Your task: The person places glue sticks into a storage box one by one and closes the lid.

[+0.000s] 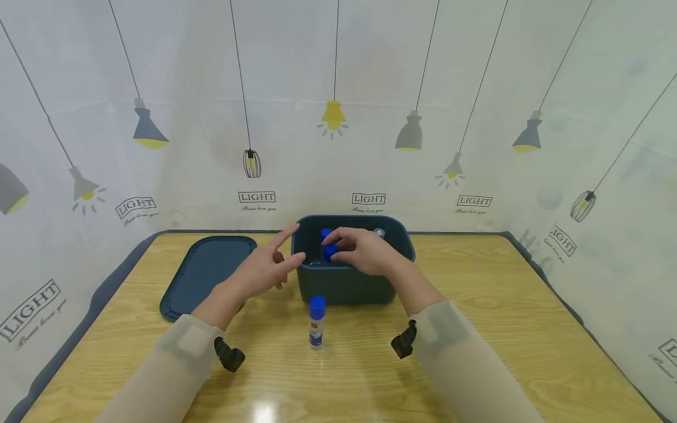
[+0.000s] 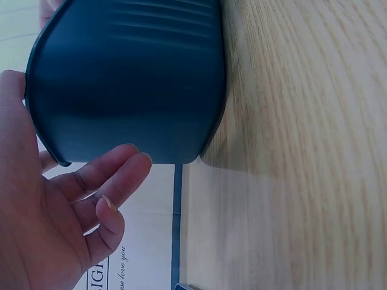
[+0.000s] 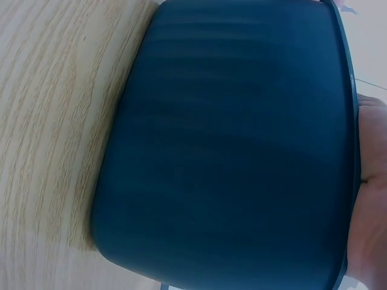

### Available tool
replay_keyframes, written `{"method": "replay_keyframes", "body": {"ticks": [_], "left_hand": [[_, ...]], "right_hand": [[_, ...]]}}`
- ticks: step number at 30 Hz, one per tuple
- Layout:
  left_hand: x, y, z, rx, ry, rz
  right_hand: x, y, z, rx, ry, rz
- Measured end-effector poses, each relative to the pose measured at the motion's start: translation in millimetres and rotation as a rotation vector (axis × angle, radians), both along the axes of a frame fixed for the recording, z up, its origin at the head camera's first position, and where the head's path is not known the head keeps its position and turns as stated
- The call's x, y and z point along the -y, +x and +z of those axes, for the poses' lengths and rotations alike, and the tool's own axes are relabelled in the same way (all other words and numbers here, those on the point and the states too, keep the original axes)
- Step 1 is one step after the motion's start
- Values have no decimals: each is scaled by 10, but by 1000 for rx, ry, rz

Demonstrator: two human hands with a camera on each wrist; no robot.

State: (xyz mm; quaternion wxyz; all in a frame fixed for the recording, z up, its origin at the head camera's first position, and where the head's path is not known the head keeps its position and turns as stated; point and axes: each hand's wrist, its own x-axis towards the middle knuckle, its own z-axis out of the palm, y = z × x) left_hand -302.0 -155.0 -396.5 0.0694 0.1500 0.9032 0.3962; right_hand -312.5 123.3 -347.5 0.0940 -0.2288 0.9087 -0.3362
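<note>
A dark blue bin [image 1: 346,288] stands on the table, and my right hand [image 1: 365,249] reaches over its near wall. Thumb and index finger pinch a blue-capped glue stick [image 1: 330,252] inside; its lower part is hidden. Just behind it shows a second blue cap [image 1: 326,234]. My left hand [image 1: 264,267] is at the bin's left end, index finger and thumb spread along the rim, the other fingers loosely bent outside the wall. Another glue stick [image 1: 316,323], with a blue cap and clear body, stands upright on the table in front of the bin.
A flat dark blue lid [image 1: 206,273] lies on the wooden table [image 1: 492,317] left of the bin. Inside the bin's right side sits a pale round-topped item [image 1: 379,232]. A cloth printed with lamps [image 1: 333,117] hangs behind the table.
</note>
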Motion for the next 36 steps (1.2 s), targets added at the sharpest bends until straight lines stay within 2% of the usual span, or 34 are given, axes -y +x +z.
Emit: {"method": "replay_keyframes", "body": {"ticks": [15,31,36], "left_hand": [[4,10,9,-3,-5,-17],[1,10,2,-6,1,-18],[3,17,7,-7,-1,-18]], "right_hand": [[-12,23,7,-15,42,19],[-44,27,-3,-4,-37,12],[-49,29,-9,-28,-58,13]]}}
